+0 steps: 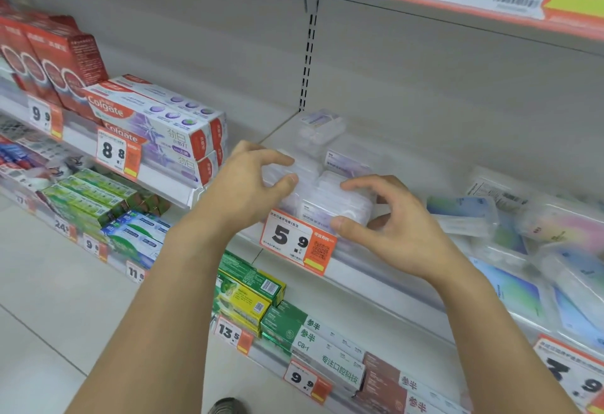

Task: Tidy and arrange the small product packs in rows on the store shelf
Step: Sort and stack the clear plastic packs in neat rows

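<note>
Several small clear plastic packs with pale purple labels sit in a cluster on the grey shelf [385, 269], above the 5.9 price tag [295, 240]. My left hand [251, 181] pinches the left front pack [287, 171] between thumb and fingers. My right hand [389, 227] grips the right front pack [336, 204], thumb at its front edge and fingers over its top. Behind them lie a flat pack [346, 162] and, further back, another clear pack [320, 129] near the shelf's back wall.
Colgate toothpaste boxes [170, 126] stand stacked to the left, red boxes [62, 57] beyond them. Loose pastel packs [523, 227] lie in disorder to the right on the same shelf. Green and white toothpaste boxes [261, 299] fill the shelf below.
</note>
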Available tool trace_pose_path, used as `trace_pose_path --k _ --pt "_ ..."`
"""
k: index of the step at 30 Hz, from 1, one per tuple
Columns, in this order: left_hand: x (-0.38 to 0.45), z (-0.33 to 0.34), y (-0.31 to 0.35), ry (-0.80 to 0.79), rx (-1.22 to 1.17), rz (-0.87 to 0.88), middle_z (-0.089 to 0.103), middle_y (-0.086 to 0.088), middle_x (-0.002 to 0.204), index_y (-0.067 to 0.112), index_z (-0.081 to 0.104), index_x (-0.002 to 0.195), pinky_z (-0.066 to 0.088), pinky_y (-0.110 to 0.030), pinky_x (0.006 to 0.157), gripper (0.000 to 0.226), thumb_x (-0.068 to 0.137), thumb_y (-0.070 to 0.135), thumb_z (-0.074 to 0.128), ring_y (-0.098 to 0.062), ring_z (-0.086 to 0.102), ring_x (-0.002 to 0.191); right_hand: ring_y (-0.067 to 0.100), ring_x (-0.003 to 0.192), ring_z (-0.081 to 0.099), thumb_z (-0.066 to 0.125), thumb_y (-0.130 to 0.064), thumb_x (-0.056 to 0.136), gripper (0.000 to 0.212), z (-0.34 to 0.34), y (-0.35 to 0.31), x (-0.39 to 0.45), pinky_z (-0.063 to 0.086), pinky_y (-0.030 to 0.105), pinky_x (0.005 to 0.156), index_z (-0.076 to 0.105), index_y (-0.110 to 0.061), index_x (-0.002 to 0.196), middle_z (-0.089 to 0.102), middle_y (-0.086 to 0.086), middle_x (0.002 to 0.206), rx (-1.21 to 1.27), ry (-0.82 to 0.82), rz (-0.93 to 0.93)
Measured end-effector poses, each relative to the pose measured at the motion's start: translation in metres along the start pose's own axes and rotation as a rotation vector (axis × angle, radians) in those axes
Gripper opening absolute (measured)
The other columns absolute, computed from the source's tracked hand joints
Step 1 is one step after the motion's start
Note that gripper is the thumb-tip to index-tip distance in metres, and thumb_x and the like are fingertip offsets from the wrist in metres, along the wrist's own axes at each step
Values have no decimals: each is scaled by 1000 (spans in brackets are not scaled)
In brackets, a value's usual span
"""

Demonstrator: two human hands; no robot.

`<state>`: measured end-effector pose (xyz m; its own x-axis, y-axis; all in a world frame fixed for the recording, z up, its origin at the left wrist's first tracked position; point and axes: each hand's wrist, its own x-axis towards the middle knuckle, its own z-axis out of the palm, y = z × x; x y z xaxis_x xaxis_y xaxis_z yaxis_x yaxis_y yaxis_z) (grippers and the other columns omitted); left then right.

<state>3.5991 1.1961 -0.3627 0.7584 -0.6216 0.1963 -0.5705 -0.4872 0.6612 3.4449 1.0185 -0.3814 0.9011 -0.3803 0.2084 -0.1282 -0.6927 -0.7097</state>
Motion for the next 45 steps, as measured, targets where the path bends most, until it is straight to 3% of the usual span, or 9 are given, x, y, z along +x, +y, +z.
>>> trace_pose_path --k 6,11,21,24,28,31,33,40,45 --pt "13 -12 -7 -86 -32 -51 46 -1 122 38 68 109 40 -29 90 34 77 48 74 -18 54 106 0 116 55 62 -71 76 54 -14 -5 0 47 27 98 58 -45 122 54 -17 127 -43 8 23" --pt "18 -14 -6 -133 -64 -61 47 2 126 40 68 106 37 -26 86 35 74 48 77 -14 52 103 5 111 53 66 -45 90 31 -32 -3 59 42 25 97 63 -36 120 55 -8 126 -102 230 70" --pt "24 -16 -12 -159 -137 -79 49 4 129 39 70 101 40 -28 87 38 66 49 81 -15 54 107 13 86 63 83 -41 75 38 -52 7 86 58 33 86 71 -34 110 58 0 121 17 -268 270" --pt "25 -17 -13 -186 -176 -76 50 6 131 39 71 100 38 -27 85 38 64 49 82 -12 53 103 12 97 65 78 -56 68 52 -56 -2 90 53 30 86 68 -34 114 65 -4 118 -2 -250 303" --pt "25 -17 -13 -206 -177 -94 49 6 132 41 70 99 38 -27 83 39 64 51 81 -13 53 105 9 91 63 70 -55 84 48 -43 -13 137 48 23 73 61 -27 122 63 -1 123 -57 125 228" --pt "25 -17 -12 -213 -182 -93 51 7 131 41 69 102 38 -28 84 37 69 55 76 -13 55 107 16 121 54 71 -69 73 81 -22 -17 171 49 34 100 42 -37 141 47 1 137 -194 -49 219" --pt "25 -17 -13 -196 -208 -102 55 8 126 38 68 107 39 -29 84 36 76 57 69 -13 57 107 15 119 54 76 -68 69 94 -12 -20 184 53 38 97 35 -36 147 46 -3 134 -188 -188 289" --pt "33 -20 -21 -42 -187 -128 62 4 115 30 62 119 45 -30 82 40 87 53 60 -16 61 102 23 106 64 95 -43 56 69 -8 -13 191 64 39 63 61 -16 109 55 5 123 82 -18 292" --pt "32 -13 -18 -177 -174 -141 60 5 113 28 54 127 38 -17 59 48 85 47 67 -10 61 88 18 87 67 76 -58 76 56 -13 -21 184 57 37 83 67 -4 90 72 11 95 -493 -134 175"
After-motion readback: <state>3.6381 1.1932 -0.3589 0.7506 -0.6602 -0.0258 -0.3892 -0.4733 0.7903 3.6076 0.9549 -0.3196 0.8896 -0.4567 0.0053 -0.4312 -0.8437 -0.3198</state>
